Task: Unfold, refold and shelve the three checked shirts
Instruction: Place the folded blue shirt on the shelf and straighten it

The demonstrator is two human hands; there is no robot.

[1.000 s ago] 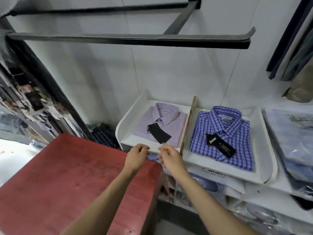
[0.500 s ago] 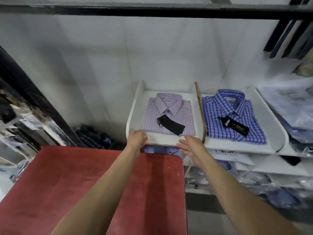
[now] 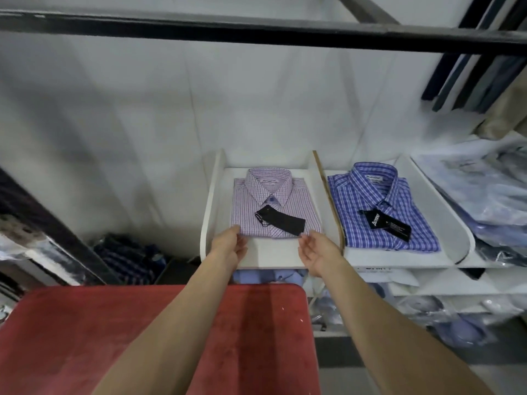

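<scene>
Folded lilac-checked cotton shirt [image 3: 275,203] lies in white shelf tray [image 3: 271,256], left compartment, hem twd front edge. Left hand [image 3: 228,246] fingertips touch its front-left corner; right hand [image 3: 316,250] loosely open at front-right corner, gripping nothing. Prob light, soft, floppy: slide both hands under front corners, keep flat.

Both bare forearms extended forward, roughly parallel. Left hand [image 3: 228,248]: fingers straight, tips forward, palm turned inward. Right hand [image 3: 318,250]: palm turned toward the left hand, fingers loosely spread, thumb uppermost.

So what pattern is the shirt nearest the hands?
Pink-and-white fine check shirt, clearest in the head view.
</scene>
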